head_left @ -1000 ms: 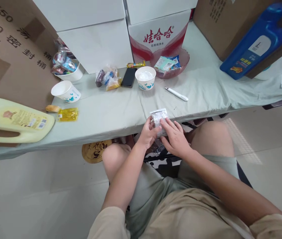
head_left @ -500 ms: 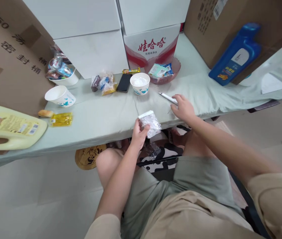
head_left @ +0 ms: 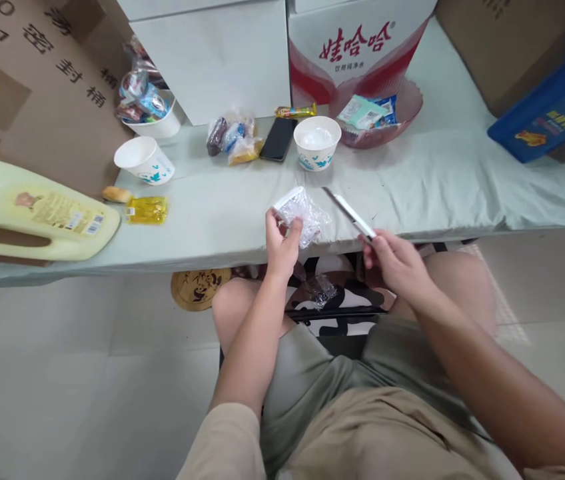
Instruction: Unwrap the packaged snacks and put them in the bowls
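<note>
My left hand (head_left: pixel 283 245) is closed on a small white packet in crinkled clear plastic wrap (head_left: pixel 303 217), held at the table's front edge. What is inside the wrap I cannot make out. In my right hand (head_left: pixel 395 263) is a slim white utility knife (head_left: pixel 353 215), gripped by its rear end, with a dark narrow tip pointing up and left toward the paper bowl. The knife and the packet are apart. Just beyond them stands a paper bowl (head_left: pixel 316 152) with whitish, clear plastic in it.
Behind lie a black phone (head_left: pixel 278 140), small wrapped snacks (head_left: pixel 235 140) and a pink glass bowl (head_left: pixel 387 137) of packets. Another paper bowl (head_left: pixel 145 161), a yellow packet (head_left: pixel 147 210) and a pale yellow jug (head_left: pixel 37 213) are left. A blue bottle (head_left: pixel 547 113) stands right.
My right hand has lifted the utility knife off the tabletop and drawn it back toward me. My left hand still holds the wrapped packet. The view has shifted.
</note>
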Demonstrator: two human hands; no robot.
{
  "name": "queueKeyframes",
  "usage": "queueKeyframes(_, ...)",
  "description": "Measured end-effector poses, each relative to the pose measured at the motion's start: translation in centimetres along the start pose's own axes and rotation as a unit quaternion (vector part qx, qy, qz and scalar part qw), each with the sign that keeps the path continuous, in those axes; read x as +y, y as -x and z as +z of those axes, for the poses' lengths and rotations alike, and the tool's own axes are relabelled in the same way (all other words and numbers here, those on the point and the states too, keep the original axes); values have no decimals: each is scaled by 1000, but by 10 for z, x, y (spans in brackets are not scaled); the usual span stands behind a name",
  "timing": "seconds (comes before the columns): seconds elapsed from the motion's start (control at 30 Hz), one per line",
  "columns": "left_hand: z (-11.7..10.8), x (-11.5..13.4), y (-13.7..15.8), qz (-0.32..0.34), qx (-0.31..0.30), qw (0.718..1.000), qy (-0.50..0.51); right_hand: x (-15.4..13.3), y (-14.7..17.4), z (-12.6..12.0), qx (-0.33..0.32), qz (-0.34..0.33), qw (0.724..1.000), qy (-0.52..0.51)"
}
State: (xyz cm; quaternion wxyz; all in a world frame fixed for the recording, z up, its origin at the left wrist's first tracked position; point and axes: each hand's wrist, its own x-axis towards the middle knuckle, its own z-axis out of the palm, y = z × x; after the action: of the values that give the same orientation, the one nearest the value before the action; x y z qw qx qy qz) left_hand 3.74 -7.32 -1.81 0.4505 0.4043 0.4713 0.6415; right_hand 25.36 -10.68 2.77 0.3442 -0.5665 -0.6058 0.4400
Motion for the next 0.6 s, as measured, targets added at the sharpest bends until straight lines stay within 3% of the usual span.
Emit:
queueKeyframes(0.13,3,-1,0,17,13,1000,-11,-1,10,37,-31,-7,998,46)
queueKeyframes(0.23,-2,4,0,-15,66,996,50,10,13,43,-59,20,995,77)
queueKeyframes(0.33,-12,11,-6,-33,116,988,97,24,21,32,-72,52,995,36)
queueKeyframes(0.43,-18,12,-13,-52,148,983,98,30,17,11,-25,82,996,-5)
queueKeyframes(0.6,-9,5,-19,-121,163,975,95,19,-36,-27,93,108,984,109)
